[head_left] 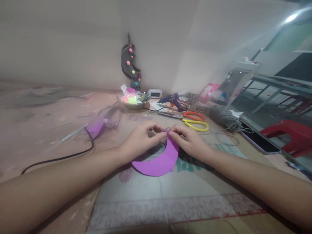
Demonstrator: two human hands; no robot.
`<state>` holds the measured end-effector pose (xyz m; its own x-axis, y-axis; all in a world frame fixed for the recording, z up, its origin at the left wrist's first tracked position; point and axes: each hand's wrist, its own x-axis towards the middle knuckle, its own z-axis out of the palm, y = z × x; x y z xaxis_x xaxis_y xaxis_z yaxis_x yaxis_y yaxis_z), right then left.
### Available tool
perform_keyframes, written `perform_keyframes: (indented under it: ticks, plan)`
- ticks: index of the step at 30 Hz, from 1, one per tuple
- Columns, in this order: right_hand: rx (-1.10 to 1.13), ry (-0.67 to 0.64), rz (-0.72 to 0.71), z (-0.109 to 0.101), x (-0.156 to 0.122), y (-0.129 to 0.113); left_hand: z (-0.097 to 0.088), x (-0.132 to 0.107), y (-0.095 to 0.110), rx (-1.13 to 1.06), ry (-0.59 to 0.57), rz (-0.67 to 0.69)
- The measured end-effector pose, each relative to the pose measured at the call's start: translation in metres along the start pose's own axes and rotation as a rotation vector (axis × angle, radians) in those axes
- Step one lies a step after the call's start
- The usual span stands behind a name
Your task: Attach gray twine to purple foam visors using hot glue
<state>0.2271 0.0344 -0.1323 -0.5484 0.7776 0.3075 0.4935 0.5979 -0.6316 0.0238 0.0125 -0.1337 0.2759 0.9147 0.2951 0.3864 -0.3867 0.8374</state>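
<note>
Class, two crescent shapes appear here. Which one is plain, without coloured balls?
The purple crescent, pinched at its upper tip by the left hand and right hand; the grey crescent by the wall carries coloured balls.

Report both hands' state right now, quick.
Left hand: closed, fingertips pinched at the upper tip of the purple crescent.
Right hand: closed, thumb and fingers pinching the same tip.

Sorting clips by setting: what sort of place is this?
Probably a craft workspace: a glue gun, scissors and grey yarn lie beyond a purple crescent.
</note>
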Motion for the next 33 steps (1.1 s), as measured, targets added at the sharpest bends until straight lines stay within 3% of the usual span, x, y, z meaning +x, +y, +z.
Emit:
perform_keyframes:
  ticks: [6,15,33]
  plan:
    - [-0.022,0.014,-0.007,0.0007,0.0011,-0.0012,-0.0002,0.0003,0.0016,-0.022,-0.01,-0.043]
    - [0.001,-0.026,0.005,0.0008,0.0004,-0.0024,-0.001,0.0001,0.0044,0.025,0.002,-0.002]
    - [0.006,0.012,0.013,0.0012,0.0012,-0.0012,0.0009,0.0008,-0.0014,0.006,0.034,0.022]
